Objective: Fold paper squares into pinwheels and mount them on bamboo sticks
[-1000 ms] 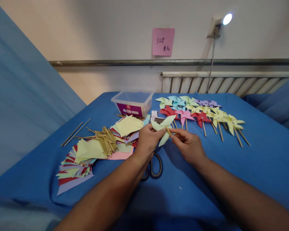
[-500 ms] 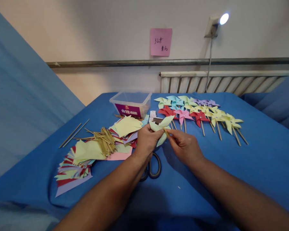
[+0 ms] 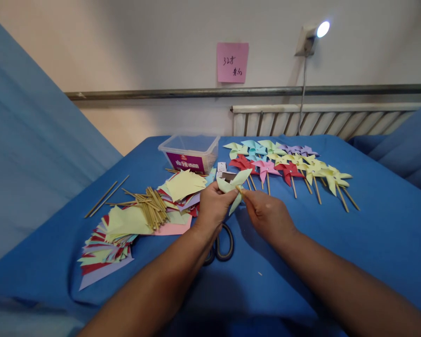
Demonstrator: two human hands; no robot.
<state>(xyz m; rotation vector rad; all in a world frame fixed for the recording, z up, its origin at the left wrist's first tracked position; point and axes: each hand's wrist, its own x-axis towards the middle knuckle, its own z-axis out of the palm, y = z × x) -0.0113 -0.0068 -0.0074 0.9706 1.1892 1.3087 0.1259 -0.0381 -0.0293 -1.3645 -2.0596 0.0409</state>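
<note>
My left hand [image 3: 213, 206] is closed on a pale green paper pinwheel [image 3: 235, 183], held above the blue table [image 3: 372, 224]. My right hand [image 3: 266, 213] pinches a thin wooden stick [image 3: 239, 190] against the back of the pinwheel's centre. Both hands meet at the pinwheel, a little above a pair of scissors [image 3: 221, 243] lying on the cloth beneath them.
A row of finished pinwheels [image 3: 291, 164] on sticks lies at the back right. Left of my hands are a bundle of wooden sticks [image 3: 150, 206], stacks of cut coloured paper [image 3: 108, 243] and a clear plastic box [image 3: 190, 152]. A radiator and a pink note are on the wall.
My hands have drifted slightly left and closer together, and the right fingers have slid up the stick toward the pinwheel's centre. Nothing on the table has moved.
</note>
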